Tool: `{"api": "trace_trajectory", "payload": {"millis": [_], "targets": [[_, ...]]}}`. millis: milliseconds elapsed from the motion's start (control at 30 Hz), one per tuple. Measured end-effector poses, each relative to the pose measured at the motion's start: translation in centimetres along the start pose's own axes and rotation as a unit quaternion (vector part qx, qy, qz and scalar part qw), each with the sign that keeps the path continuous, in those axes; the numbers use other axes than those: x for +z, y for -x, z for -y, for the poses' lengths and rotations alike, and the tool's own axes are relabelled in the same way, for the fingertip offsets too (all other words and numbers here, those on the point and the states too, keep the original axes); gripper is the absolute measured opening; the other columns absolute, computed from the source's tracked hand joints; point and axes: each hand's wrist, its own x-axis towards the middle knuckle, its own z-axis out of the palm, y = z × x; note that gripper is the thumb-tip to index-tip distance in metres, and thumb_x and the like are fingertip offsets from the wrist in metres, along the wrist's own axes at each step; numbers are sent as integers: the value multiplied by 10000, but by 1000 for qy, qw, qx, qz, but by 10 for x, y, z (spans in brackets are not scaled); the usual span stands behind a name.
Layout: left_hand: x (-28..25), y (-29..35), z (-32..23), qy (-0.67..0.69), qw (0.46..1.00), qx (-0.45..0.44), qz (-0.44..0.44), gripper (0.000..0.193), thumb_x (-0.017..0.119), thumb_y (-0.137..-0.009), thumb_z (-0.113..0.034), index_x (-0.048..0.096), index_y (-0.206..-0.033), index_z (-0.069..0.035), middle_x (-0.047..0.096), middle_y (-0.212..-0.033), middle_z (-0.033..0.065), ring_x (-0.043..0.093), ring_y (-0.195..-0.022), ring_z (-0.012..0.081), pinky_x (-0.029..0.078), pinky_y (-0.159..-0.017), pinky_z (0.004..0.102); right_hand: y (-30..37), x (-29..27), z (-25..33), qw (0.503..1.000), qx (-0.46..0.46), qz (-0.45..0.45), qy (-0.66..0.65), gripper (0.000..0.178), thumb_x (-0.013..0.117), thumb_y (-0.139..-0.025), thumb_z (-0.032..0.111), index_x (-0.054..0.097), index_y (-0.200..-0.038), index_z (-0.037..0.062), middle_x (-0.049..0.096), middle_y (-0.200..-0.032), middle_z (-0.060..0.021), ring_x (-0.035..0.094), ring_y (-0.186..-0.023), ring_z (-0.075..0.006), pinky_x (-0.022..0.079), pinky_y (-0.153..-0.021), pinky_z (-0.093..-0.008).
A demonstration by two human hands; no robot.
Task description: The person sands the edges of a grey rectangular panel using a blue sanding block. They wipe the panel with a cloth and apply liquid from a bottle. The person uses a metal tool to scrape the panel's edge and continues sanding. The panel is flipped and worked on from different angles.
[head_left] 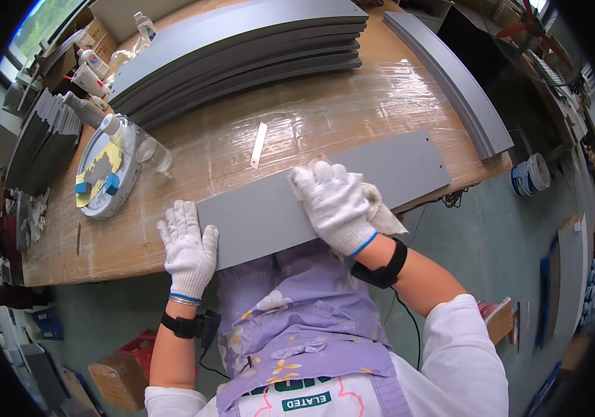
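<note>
A long grey panel (255, 217) lies at a slant across the near edge of the table. My left hand (189, 242), in a white knit glove, rests at the panel's left end with its fingers stretched out and holds nothing. On the panel's upper face, right of its middle, my right hand (335, 205) is closed on a pale cloth (383, 212), whose loose corner hangs out beside the wrist; that hand is gloved too. Beyond the panel lies a thin white strip (259, 144) with a hole at its end.
A stack of grey panels (242, 52) covers the table's far side; more long panels (454, 83) lie along its right edge. To the left, a round white lid (128, 182) carries yellow sandpaper (90, 174) and blue blocks (111, 184). A clear bottle (153, 154) lies beside it.
</note>
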Motion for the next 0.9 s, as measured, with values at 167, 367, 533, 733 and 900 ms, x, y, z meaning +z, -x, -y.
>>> {"api": "trace_trajectory", "payload": {"millis": [167,367,533,733,900], "targets": [[0,-3,-9,7,998,63,-18,668,452,-994,-397,313,-1516,-4,275,-1586,217,236,-1470,399,112,-1218,518,8,25,103,968,-162,-96,-168,263,588,-845,194,603,-1103,148,601,-949,-68,628,-837,-245,514,-680,-410],[5,19,22,69,996,13,-57,674,439,-1008,-454,339,-1509,-15,298,-1579,207,236,-1463,423,127,-1211,529,46,-17,-106,977,161,-123,64,463,656,-848,186,559,-1298,136,566,-1096,-133,560,-1009,-321,498,-861,-430],[-9,37,12,11,994,85,-69,689,533,-958,-450,388,-1489,-35,355,-1549,203,267,-1452,418,139,-1211,537,134,-65,-250,901,379,-136,162,393,609,-920,121,561,-1310,145,584,-1097,-155,620,-1018,-324,532,-888,-427],[-8,47,6,29,977,183,-108,733,760,-724,-95,500,-1407,-52,494,-1450,177,453,-1348,383,328,-1162,503,187,-78,-263,717,476,-282,-423,382,550,-976,44,507,-1354,11,607,-1266,-95,593,-1136,-157,488,-986,-276],[-65,34,12,61,958,227,-163,496,745,-729,-78,636,-1213,-79,671,-1168,138,642,-1080,336,498,-992,451,158,-112,-234,723,401,-319,-464,371,539,-970,15,507,-1339,-13,611,-1273,-100,597,-1118,-152,486,-987,-264]]}}
